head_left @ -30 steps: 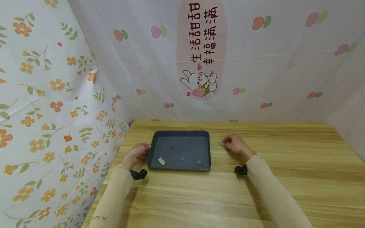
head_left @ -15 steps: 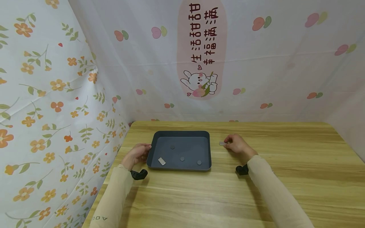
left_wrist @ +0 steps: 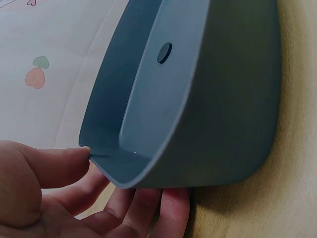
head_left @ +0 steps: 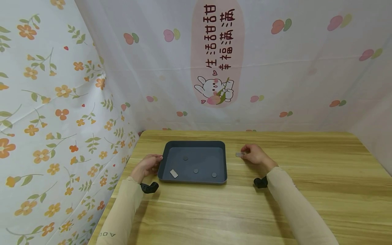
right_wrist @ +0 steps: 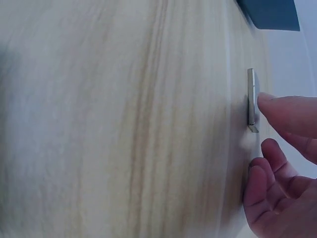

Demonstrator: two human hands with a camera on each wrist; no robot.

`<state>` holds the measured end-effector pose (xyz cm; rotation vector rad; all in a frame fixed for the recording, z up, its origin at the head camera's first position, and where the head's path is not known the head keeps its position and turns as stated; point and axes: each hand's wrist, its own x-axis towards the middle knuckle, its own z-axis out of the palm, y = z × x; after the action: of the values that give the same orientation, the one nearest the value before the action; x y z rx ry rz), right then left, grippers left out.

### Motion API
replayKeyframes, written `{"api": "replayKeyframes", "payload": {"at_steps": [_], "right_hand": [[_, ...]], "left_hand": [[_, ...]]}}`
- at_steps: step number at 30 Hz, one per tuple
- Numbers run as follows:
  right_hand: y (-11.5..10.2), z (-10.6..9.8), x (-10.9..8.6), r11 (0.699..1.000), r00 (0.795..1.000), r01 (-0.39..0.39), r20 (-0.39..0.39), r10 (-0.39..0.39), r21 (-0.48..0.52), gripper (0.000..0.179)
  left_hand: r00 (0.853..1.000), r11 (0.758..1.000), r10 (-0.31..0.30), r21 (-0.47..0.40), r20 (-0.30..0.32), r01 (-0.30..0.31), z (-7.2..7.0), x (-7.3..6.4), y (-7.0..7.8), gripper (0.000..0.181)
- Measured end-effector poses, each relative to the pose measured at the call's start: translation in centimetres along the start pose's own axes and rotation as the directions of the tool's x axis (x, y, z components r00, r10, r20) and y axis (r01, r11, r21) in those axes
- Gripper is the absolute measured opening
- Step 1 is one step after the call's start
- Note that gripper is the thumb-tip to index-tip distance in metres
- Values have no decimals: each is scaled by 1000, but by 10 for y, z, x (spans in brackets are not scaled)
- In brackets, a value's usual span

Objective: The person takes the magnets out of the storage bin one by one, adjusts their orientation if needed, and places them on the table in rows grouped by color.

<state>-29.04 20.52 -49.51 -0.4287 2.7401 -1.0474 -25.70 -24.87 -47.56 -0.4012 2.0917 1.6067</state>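
Note:
A dark grey-blue rectangular tray lies on the table, and my left hand grips its left end. In the left wrist view the thumb presses the rim while the other fingers curl against the outer wall. To the right of the tray, a small flat silvery rectangular block sits at the fingertips of my right hand. The right wrist view has the thumb tip against this block; the index fingertip is hidden behind the thumb, and the other fingers curl beside it.
Inside the tray are another silvery block and three grey discs, one of them a disc near the right front corner. The wood-grain table meets a patterned cloth at the back and left.
My right hand and the block have shifted slightly to the right, mostly in the first half second. My left hand and the tray stay in place.

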Motion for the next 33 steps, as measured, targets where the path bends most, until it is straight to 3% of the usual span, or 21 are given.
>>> {"api": "replayKeyframes", "payload": {"at_steps": [7, 15, 21, 28, 31, 33], "right_hand": [[-11, -1, 0, 997, 999, -44, 9, 44, 70, 39], [-49, -2, 4, 981, 997, -22, -66, 35, 194, 33], [-80, 6, 7, 926, 994, -4, -96, 43, 378, 30], [-111, 25, 8, 878, 989, 43, -147, 32, 476, 31], [-123, 35, 8, 830, 987, 18, -142, 74, 557, 30], [-131, 42, 9, 769, 985, -15, -123, 122, 640, 29]], "left_hand": [[1000, 1000, 8, -11, 8, -8, 0, -1, -1, 42], [1000, 1000, -1, -25, 16, 2, 0, -1, 0, 41], [1000, 1000, 4, -8, 11, -4, 0, 1, 1, 41], [1000, 1000, 7, -6, 15, -7, -1, 2, 1, 42], [1000, 1000, 4, -9, 14, -4, -1, 1, 0, 41], [1000, 1000, 4, -12, 17, -4, -1, 1, -1, 42]]}}
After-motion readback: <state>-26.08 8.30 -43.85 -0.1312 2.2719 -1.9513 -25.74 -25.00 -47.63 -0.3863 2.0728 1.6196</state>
